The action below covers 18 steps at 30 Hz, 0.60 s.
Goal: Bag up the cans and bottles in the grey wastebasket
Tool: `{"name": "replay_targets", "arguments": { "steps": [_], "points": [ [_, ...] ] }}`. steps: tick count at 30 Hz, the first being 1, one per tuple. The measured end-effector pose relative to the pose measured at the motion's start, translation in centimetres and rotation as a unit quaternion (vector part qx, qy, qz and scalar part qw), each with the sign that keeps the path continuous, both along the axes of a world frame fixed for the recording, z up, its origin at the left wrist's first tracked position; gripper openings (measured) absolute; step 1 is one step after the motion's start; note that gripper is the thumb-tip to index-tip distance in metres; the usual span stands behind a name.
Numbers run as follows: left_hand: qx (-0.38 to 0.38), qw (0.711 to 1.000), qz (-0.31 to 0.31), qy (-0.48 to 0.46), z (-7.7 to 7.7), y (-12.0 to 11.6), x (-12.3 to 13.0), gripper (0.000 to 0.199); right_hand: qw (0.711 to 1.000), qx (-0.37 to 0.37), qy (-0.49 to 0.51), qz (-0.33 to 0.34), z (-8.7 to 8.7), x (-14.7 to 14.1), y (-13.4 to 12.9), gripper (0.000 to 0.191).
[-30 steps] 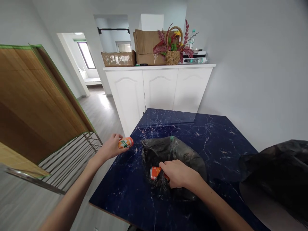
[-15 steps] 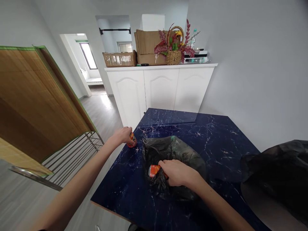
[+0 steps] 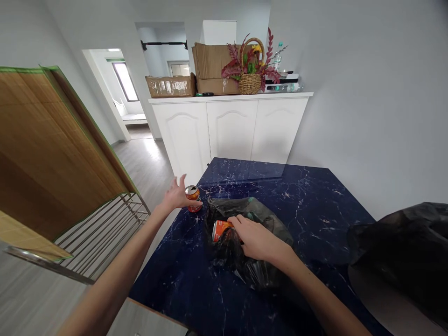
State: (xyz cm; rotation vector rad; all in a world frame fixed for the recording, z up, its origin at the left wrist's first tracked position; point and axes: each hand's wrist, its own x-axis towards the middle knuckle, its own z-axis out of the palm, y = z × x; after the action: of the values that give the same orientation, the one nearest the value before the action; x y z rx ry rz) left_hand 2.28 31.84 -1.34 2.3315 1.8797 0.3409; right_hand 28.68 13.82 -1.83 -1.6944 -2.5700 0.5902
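An opened orange-red drink can [image 3: 193, 194] stands upright at the left edge of the dark blue marbled table [image 3: 308, 200]. Beside it is my left hand [image 3: 178, 196], fingers spread, its thumb in front of the can. My right hand [image 3: 252, 237] grips a second orange drink can [image 3: 220, 229], which lies tilted at the mouth of a black plastic bag [image 3: 269, 224]. Part of that can is hidden by my fingers and the bag's folds. The crumpled bag rests on the table under and around my right hand.
Another black bag [image 3: 406, 252] is at the right edge. A metal rack [image 3: 115, 233] with a hanging bamboo mat [image 3: 59, 158] stands left. Behind the table, a white cabinet [image 3: 231, 126] carries cardboard boxes [image 3: 213, 63], a flower basket [image 3: 249, 83] and plastic bottles [image 3: 289, 87].
My left hand has let go of the standing can and its fingers have opened. My right hand has raised its can slightly, and the bag's folds have shifted.
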Motion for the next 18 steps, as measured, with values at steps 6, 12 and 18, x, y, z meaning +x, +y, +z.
{"name": "replay_targets", "arguments": {
  "steps": [6,12,18],
  "points": [
    [0.071,0.959,-0.084,-0.26,1.5,-6.1,1.5,0.059,0.998,0.003,0.051,-0.021,0.3,-0.1,-0.4,0.064],
    [-0.177,0.914,-0.262,-0.254,-0.4,-12.2,3.4,0.055,0.999,0.02,0.039,-0.015,0.8,-0.5,-1.1,0.066],
    [-0.217,0.904,-0.285,-0.232,-2.1,-11.7,2.0,0.057,0.998,0.019,0.055,-0.008,0.9,-0.4,-1.2,0.083]
  ]
}}
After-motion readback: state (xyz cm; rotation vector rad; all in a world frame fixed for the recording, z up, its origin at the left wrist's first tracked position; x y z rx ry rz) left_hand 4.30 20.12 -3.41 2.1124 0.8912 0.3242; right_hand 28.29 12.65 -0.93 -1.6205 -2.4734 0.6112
